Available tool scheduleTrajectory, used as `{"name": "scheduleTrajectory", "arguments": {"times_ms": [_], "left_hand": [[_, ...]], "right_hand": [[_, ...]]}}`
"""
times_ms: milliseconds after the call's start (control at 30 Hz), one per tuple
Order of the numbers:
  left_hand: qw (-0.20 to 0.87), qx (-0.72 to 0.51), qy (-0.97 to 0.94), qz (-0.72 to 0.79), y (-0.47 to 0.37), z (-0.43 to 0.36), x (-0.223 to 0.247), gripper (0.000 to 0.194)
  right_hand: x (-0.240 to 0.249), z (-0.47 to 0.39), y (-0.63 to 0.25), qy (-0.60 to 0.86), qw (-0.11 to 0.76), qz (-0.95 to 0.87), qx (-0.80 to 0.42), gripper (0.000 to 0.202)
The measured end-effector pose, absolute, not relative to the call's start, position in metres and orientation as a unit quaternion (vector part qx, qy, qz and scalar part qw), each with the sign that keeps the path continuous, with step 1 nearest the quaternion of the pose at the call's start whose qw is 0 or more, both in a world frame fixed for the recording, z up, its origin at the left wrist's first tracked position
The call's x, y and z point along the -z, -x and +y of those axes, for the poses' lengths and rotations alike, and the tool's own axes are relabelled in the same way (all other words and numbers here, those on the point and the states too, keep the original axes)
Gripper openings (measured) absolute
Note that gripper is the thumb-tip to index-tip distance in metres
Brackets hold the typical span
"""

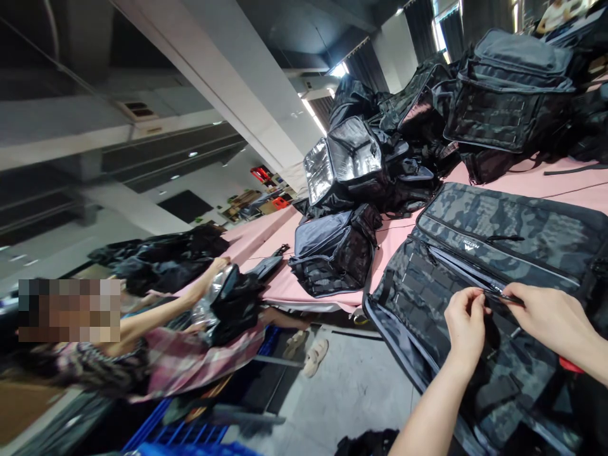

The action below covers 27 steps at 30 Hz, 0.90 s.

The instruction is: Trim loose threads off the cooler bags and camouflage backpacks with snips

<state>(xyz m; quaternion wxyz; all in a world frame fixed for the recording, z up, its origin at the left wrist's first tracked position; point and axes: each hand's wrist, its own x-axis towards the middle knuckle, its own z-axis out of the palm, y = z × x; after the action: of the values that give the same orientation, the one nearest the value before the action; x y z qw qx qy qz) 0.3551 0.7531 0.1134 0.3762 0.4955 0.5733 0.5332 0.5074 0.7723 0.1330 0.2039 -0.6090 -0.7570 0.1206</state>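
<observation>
A dark camouflage backpack [422,278] lies tilted in front of me at the right, with a small white logo on its upper panel. Its front pocket [468,269] gapes along the zipper, and grey lining shows inside. My left hand [468,323] pinches the edge of that opening with thumb and fingers. Close beside it, my right hand [551,310] is closed on a black strip of the same zipper [496,295]. Whether it grips the pull tab or the tape, I cannot make out. A side compartment [403,342] of the backpack also hangs unzipped.
A pink-covered table [280,278] bears more camouflage bags, including a smaller grey-lined bag [332,253] and a silver-lined bag [351,152]. At the left a seated co-worker [185,354] handles a black and silver bag [228,304]. Blue crates [180,434] stand on the floor.
</observation>
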Motion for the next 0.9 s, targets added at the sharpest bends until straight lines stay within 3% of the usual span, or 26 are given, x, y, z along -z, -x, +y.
{"name": "scheduleTrajectory", "arguments": {"times_ms": [200, 433, 700, 900], "left_hand": [[0.293, -0.517, -0.54, 0.596, -0.36, 0.754, -0.118, 0.006], [0.126, -0.452, -0.656, 0.591, -0.369, 0.753, -0.111, 0.015], [0.26, -0.503, -0.549, 0.615, -0.351, 0.743, -0.109, 0.02], [0.383, -0.443, -0.575, 0.572, -0.324, 0.734, -0.119, 0.03]], "right_hand": [[-0.132, 0.777, -0.51, 0.621, 0.2, -0.736, -0.181, 0.03], [-0.133, 0.775, -0.509, 0.634, 0.202, -0.723, -0.186, 0.031], [-0.134, 0.777, -0.507, 0.631, 0.231, -0.716, -0.193, 0.029], [-0.134, 0.761, -0.523, 0.525, 0.434, -0.677, -0.28, 0.029]]}}
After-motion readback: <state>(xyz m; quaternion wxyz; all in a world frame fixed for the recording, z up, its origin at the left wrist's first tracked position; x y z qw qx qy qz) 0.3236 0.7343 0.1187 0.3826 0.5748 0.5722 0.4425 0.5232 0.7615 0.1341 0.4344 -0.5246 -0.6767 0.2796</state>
